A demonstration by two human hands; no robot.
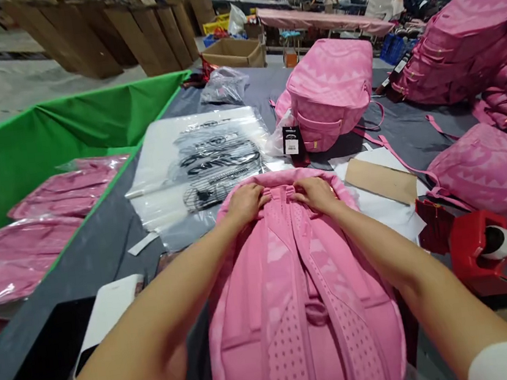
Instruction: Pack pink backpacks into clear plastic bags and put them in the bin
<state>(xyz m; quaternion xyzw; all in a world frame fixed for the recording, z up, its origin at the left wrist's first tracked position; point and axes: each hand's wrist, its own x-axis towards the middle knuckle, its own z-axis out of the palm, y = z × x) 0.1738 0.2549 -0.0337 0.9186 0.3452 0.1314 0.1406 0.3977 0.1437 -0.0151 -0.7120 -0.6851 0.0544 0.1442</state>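
Observation:
A pink backpack (236,352) lies in front of me with its back panel and two perforated shoulder straps facing up. My left hand (246,203) is closed on the backpack near the top of the left strap. Close beside it, my right hand (316,193) grips the top of the right strap, fingers curled. Part of what the fingertips pinch is hidden. Beyond the hands lie clear printed plastic bags (203,153) in a stack. Another pink backpack (329,94) with a black hang tag (291,141) stands behind them to the right.
On the right are a red tape dispenser (472,255), a brown cardboard piece (382,180) and more pink backpacks (470,34). A green-lined bin (74,122) at left holds bagged pink items (25,249). A white box-like object (111,312) and dark tablet (44,363) lie nearby.

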